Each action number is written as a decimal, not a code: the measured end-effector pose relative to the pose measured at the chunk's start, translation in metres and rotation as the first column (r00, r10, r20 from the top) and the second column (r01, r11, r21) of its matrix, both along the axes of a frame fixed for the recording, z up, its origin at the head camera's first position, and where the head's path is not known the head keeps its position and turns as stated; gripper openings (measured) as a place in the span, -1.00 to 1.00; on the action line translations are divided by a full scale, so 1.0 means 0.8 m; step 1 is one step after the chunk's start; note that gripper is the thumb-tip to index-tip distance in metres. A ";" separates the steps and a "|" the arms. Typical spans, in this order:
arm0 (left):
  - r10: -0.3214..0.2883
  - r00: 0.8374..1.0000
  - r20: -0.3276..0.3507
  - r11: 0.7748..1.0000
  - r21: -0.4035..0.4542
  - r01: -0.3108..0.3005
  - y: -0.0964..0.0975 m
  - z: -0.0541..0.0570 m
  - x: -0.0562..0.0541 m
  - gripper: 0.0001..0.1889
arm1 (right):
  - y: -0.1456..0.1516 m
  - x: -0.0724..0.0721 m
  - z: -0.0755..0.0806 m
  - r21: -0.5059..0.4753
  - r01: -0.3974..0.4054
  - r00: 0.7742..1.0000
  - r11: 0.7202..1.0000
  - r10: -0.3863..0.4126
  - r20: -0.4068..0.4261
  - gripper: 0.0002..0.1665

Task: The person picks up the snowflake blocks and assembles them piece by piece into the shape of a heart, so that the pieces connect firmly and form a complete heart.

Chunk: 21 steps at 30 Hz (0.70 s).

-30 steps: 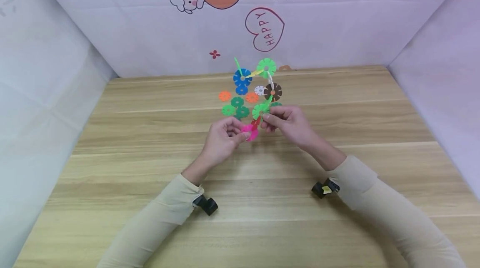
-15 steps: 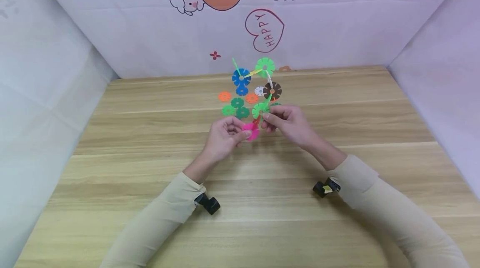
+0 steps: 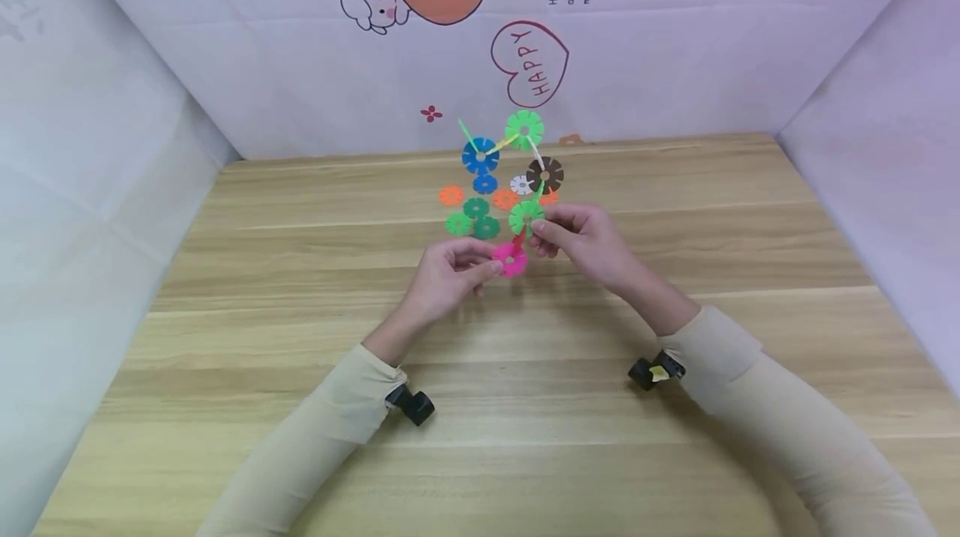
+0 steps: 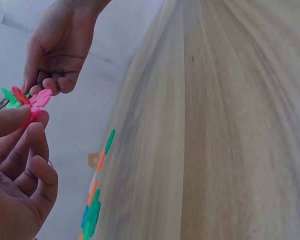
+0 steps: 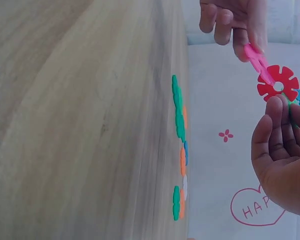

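A curved chain of slotted plastic snowflake discs is held up over the far part of the table. My left hand (image 3: 448, 277) pinches the pink disc (image 3: 513, 266) at its near end between thumb and fingers. That disc is slotted into a red disc (image 5: 288, 82), seen face-on in the right wrist view. My right hand (image 3: 588, 241) pinches the light green disc (image 3: 520, 218) joined to the red one. From there the chain runs on through a brown disc (image 3: 554, 177), a white one, another light green disc (image 3: 524, 116), a yellow one and a blue disc (image 3: 471, 158).
Loose discs lie flat on the wooden table (image 3: 480, 470) beneath the chain, among them an orange disc (image 3: 451, 195), a dark green disc (image 3: 487, 228) and a small blue disc (image 3: 485, 184). A white printed cloth (image 3: 675, 62) stands behind the table, with cloth at both sides.
The pink disc has shifted slightly right, and my left fingers now sit nearer its edge. My right hand has moved a little right and up, and the chain's far part has swung slightly left.
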<state>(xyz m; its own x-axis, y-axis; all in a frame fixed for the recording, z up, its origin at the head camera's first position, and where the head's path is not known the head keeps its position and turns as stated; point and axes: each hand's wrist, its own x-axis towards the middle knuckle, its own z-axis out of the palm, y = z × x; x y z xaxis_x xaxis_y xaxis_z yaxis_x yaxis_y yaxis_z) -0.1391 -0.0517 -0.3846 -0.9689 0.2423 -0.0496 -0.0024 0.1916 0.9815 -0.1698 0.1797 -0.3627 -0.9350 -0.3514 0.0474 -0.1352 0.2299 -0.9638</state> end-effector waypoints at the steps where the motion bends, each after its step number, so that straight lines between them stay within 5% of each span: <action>1: -0.002 1.000 -0.008 1.000 -0.004 0.002 0.000 0.000 0.000 -0.84 | 0.000 0.000 -0.001 -0.004 0.001 1.000 1.000 -0.001 0.003 -0.76; 21: 0.051 0.997 -0.052 0.996 0.077 -0.047 0.007 0.000 -0.008 -0.87 | 0.002 0.009 -0.030 -0.011 -0.046 0.994 0.999 0.047 0.100 -0.73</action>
<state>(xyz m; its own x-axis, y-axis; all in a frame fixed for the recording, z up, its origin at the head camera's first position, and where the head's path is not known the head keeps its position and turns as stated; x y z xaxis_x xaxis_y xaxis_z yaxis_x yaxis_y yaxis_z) -0.1453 -0.0461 -0.3845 -0.9805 0.1953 0.0198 0.0435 0.1182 0.9920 -0.1630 0.1813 -0.3869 -0.9178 -0.3947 -0.0424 -0.0483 0.2170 -0.9750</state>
